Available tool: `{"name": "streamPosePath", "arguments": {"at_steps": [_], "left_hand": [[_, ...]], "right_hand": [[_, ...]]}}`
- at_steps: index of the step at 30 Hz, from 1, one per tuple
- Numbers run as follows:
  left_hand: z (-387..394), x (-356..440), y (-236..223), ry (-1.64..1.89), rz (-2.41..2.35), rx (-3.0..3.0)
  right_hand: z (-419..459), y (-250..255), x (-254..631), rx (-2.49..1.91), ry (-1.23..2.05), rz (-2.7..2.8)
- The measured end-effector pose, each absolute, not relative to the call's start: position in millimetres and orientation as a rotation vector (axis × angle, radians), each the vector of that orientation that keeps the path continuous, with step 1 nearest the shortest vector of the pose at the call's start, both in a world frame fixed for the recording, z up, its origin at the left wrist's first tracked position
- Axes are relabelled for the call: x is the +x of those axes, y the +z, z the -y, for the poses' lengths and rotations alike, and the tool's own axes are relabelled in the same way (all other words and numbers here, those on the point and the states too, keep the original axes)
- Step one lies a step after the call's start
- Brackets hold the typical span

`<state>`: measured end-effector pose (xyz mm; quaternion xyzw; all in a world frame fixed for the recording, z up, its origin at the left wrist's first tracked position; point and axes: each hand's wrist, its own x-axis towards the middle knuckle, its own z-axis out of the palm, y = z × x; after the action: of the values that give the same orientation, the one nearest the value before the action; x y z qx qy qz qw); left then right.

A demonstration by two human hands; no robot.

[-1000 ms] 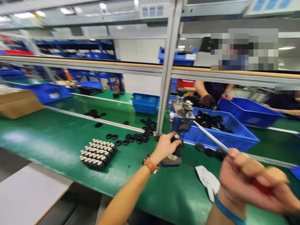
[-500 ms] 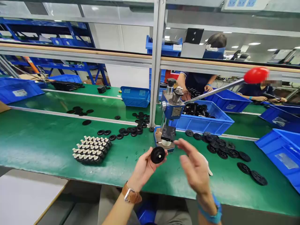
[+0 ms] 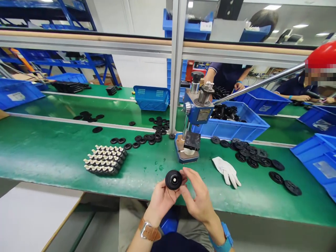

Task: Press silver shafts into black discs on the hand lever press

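Observation:
A round black wheel (image 3: 173, 180) with a small pale centre is held just above the near part of the bench. My left hand (image 3: 163, 197) is closed around it from below and the left. At the wheel's right edge, the thumb and fingertips of my right hand (image 3: 195, 196) close in on it, partly hiding the left fingertips. Beyond both hands stands a blue hand press (image 3: 199, 112) with a black block (image 3: 192, 141) above its base. Its lever runs up right to a red knob (image 3: 321, 57).
A white glove (image 3: 226, 170) lies right of the hands. Black discs (image 3: 252, 151) are scattered at the right, smaller black rings (image 3: 151, 138) at centre-left. White-topped black parts (image 3: 105, 161) stand in rows. Behind the press is a blue bin (image 3: 233, 129); co-workers (image 3: 228, 77) sit beyond.
My right hand has moved left and down to the wheel's edge, uncovering the white glove. The wheel, in my left hand, now faces more upward. The view has shifted.

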<state>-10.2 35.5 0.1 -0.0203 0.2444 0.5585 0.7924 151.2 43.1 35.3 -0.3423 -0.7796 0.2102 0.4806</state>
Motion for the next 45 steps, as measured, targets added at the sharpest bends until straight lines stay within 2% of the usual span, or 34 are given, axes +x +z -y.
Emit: {"name": "streamPosePath", "arguments": {"at_steps": [14,45], "left_hand": [[-23.4,-2.9,19.4,1.462,-0.841,-0.095],[-21.9,2.0,8.1,1.498,-0.827,0.010]], "right_hand": [[-37.3,21.8,148.4,-0.826,0.522,2.008],[-35.5,10.1,155.9,-0.973,0.475,1.907]]}}
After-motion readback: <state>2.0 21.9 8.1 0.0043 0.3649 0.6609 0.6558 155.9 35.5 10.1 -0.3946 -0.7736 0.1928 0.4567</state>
